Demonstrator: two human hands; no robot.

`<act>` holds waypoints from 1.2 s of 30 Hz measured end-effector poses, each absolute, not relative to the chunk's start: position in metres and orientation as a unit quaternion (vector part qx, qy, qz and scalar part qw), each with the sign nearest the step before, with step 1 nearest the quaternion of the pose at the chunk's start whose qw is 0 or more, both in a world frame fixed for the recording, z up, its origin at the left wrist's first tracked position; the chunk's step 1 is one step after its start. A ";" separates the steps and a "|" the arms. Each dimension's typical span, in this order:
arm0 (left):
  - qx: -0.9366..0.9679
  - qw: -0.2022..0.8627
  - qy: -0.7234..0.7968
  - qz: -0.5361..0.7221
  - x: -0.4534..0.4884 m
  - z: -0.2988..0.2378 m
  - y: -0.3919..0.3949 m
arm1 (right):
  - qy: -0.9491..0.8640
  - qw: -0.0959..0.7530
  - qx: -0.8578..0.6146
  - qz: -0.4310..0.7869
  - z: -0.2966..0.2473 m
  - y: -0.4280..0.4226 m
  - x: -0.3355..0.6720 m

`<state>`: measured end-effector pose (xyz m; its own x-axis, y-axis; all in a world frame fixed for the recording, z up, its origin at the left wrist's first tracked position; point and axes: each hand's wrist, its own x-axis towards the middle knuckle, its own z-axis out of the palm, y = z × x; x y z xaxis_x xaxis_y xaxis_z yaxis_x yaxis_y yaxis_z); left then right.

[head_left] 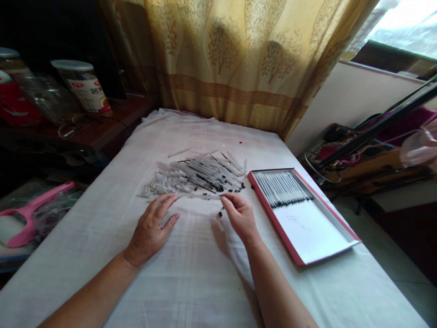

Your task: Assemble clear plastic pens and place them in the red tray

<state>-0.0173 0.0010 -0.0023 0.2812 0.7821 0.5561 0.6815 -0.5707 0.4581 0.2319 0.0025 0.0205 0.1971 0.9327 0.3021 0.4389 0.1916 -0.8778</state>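
Observation:
A clear pen barrel (202, 197) lies level between my hands, in front of the pile of pen parts. My right hand (240, 216) pinches its right end between thumb and fingers. At the barrel's other end is my left hand (153, 228), its fingers stretched out and its thumb held apart; the fingertips seem to touch the barrel. Just beyond are clear pen barrels (208, 171), with dark refills among them, translucent caps (167, 183) on the left and small black plugs (220, 188) along the near edge. A black plug (220, 214) lies close to my right hand.
Right of the pile, a shallow red-edged box (283, 234) holds a row of pens (283, 189) with black ends. White cloth (177, 282) covers the table. Jars (85, 86) stand on a dark shelf at left, above a pink-handled object (32, 214). A patterned curtain (221, 54) hangs behind.

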 end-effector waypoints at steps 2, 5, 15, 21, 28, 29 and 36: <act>0.809 0.034 0.450 0.376 -0.018 -0.001 0.001 | -0.607 0.494 -0.553 0.286 0.020 -0.005 0.222; 0.841 0.027 0.419 0.341 -0.019 0.000 0.001 | -0.632 0.481 -0.520 0.313 0.021 -0.003 0.213; 0.825 0.051 0.454 0.333 -0.018 -0.001 0.001 | -0.684 0.257 -0.680 0.060 0.019 0.058 0.235; 0.812 0.070 0.473 0.336 -0.019 -0.003 0.002 | -0.726 0.173 -0.665 -0.018 0.018 0.065 0.232; 0.802 0.101 0.476 0.347 -0.019 -0.002 0.002 | -0.651 0.415 -0.636 0.022 0.017 0.050 0.247; 0.800 0.106 0.477 0.348 -0.019 -0.002 0.002 | -0.626 0.462 -0.627 0.039 0.018 0.045 0.249; 0.792 0.125 0.486 0.348 -0.020 -0.003 0.002 | -0.373 0.682 -0.564 0.278 0.029 0.002 0.256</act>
<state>-0.0202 0.0024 -0.0033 0.2864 0.8563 0.4298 0.6822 -0.4972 0.5361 0.2556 0.0017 0.0293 0.5664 0.8006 0.1955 0.0415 0.2092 -0.9770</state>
